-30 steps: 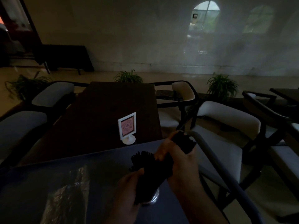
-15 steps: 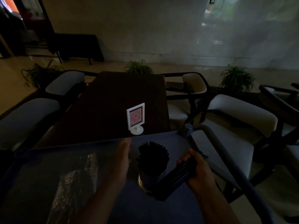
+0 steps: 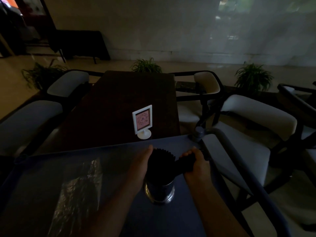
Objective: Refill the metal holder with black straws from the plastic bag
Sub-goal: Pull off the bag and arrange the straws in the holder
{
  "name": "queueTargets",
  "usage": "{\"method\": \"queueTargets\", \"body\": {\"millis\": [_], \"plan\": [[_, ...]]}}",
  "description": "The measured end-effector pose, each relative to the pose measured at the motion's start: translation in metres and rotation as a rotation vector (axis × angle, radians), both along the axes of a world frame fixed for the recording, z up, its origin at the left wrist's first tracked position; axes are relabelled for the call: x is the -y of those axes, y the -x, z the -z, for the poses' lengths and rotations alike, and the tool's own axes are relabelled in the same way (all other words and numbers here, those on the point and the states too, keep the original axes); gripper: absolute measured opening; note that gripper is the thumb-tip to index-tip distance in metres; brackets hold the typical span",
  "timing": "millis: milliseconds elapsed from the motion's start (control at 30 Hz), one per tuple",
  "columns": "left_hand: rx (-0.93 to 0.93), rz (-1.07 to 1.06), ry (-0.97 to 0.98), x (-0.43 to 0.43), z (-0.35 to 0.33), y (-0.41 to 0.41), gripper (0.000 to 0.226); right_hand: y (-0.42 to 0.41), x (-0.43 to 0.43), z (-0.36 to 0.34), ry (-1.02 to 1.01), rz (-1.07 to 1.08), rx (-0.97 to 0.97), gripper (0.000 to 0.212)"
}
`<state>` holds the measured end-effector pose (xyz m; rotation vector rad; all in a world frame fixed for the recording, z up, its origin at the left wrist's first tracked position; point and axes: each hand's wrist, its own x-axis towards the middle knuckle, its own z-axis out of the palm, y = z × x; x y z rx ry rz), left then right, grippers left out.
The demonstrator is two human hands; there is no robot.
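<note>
Plastic bag (image 3: 77, 194) lies flat on the counter (image 3: 188, 219), far left. Beside it, the left hand (image 3: 142, 165), flat and open, has come in against the straws standing in the metal holder (image 3: 159, 191). At right, the right hand (image 3: 196, 163), fist closed on a bundle of black straws (image 3: 183, 165), has swung it up from low beside the holder, likely about to feed it in.

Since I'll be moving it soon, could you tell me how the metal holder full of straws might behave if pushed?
The metal holder looks narrow, with straws standing well above its rim, so it is probably top-heavy and apt to tip. Its shiny wall may be slippery. The left hand beside the straws could steady it.
</note>
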<state>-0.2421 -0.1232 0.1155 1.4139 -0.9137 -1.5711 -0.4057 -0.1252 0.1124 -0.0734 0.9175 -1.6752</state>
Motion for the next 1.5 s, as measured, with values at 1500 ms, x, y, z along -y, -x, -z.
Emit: {"method": "queueTargets", "body": {"millis": [1500], "plan": [[0.347, 0.035, 0.324, -0.001, 0.007, -0.006, 0.008, -0.036, -0.027, 0.035, 0.192, -0.309, -1.04, 0.091]]}}
